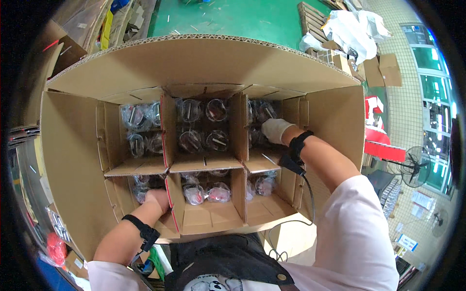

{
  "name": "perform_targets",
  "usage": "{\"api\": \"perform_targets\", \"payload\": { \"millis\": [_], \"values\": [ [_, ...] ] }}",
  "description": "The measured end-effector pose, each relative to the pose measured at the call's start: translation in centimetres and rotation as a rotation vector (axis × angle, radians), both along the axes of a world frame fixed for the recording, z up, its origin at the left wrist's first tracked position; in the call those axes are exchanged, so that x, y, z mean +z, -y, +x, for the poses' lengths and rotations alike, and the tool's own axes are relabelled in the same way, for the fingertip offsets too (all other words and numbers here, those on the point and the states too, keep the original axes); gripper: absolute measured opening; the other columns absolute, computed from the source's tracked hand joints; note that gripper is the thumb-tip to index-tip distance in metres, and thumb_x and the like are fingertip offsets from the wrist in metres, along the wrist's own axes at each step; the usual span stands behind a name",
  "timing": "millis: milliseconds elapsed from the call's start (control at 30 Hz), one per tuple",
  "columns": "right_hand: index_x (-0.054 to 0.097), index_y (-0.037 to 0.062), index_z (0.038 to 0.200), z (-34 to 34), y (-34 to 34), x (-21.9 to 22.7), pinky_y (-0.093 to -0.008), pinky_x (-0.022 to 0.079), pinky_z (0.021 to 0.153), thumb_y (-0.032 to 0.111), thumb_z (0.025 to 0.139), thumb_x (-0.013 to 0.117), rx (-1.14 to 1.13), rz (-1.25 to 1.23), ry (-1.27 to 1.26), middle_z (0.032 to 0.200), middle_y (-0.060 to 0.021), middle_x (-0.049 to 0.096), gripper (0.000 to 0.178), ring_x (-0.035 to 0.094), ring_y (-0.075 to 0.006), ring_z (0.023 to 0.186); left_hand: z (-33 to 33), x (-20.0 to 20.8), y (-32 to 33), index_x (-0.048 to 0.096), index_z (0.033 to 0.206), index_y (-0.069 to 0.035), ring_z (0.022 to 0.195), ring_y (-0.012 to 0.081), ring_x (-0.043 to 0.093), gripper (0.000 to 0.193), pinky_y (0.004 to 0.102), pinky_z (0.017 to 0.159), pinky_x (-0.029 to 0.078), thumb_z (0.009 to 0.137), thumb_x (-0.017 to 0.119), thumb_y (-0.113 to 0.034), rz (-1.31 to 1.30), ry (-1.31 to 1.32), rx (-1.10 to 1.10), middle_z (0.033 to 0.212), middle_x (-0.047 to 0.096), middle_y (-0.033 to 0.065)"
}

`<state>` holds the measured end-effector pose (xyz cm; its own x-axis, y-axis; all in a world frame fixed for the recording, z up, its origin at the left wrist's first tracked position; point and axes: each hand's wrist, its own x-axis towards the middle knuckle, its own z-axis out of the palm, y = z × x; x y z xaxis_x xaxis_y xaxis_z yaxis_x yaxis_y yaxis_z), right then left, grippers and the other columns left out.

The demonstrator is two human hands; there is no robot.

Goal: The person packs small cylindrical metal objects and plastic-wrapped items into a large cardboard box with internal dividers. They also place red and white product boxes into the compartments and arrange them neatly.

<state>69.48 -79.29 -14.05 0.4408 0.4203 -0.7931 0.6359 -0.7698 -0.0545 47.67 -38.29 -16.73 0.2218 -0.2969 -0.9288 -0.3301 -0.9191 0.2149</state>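
In the head view, I had the left hand (158,200) in the near-left compartment (121,195) of a cardboard box (73,160) and the right hand (275,131) in the far-right compartment (290,110), both beside plastic-wrapped items (265,111); whether either grasped one or was released, I could not tell.

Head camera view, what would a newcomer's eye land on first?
Probably the big open cardboard box filling the middle, split into six compartments holding clear-wrapped items. Next, the two reaching arms: the left hand is in the near-left compartment, the right hand in the far-right one. Beyond the box, a bright green floor shows at the top.
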Motion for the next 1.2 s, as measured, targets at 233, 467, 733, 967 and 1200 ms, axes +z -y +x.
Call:
{"api": "perform_targets", "payload": {
  "millis": [233,467,733,967,1200],
  "values": [
    [0.073,0.0075,0.081,-1.3,-2.7,0.7,-0.0436,0.056,0.066,0.012,0.08,0.059,0.061,-0.035,0.221,0.087,-0.0141,0.071,0.015,0.07,-0.0314,0.084,-2.8,-3.2,-0.4,0.07,0.106,-0.012,0.103,0.0288,0.065,0.028,0.0398,0.083,0.053,0.085,0.055,-0.021,-0.089,0.247,0.21,0.112,0.067,0.014],
    [0.071,0.0042,0.096,0.5,-3.0,4.0,-0.0442,0.054,0.073,0.014,0.08,0.062,-0.182,-0.156,0.068,0.104,-0.0195,0.067,0.021,0.067,-0.0347,0.092,0.9,0.3,0.4,0.069,0.108,-0.009,0.106,0.0306,0.063,0.032,0.0402,0.085,0.052,0.083,0.059,-0.026,0.017,0.163,0.147,0.114,0.066,0.0149],
    [0.063,-0.005,0.086,-1.2,-12.3,21.0,-0.0413,0.048,0.07,0.025,0.088,0.057,-0.329,0.838,0.161,0.078,-0.0211,0.063,0.031,0.06,-0.0351,0.069,-2.0,22.7,-0.7,0.066,0.099,-0.006,0.089,0.0341,0.062,0.033,0.043,0.077,0.051,0.091,0.057,-0.037,-0.437,0.606,0.642,0.09,0.063,0.0146],
    [0.068,0.0007,0.093,-4.2,-20.4,15.9,-0.042,0.051,0.076,0.019,0.085,0.06,-0.041,0.57,0.065,0.092,-0.0218,0.066,0.021,0.064,-0.0386,0.087,-18.6,29.7,-7.3,0.064,0.1,-0.006,0.073,0.0161,0.063,0.02,0.0304,0.066,0.049,0.092,0.062,-0.025,-0.804,0.691,1.226,0.082,0.066,0.0064],
    [0.058,0.0017,0.076,-11.2,-28.2,30.7,-0.0246,0.042,0.052,0.014,0.087,0.059,-0.685,1.046,-0.026,0.065,-0.0048,0.059,0.017,0.052,-0.0101,0.055,-20.2,23.6,-30.4,0.067,0.093,-0.001,0.081,0.0347,0.064,0.02,0.0414,0.073,0.051,0.078,0.067,-0.014,-0.003,1.446,1.404,0.087,0.065,0.0182]
  ]
}}
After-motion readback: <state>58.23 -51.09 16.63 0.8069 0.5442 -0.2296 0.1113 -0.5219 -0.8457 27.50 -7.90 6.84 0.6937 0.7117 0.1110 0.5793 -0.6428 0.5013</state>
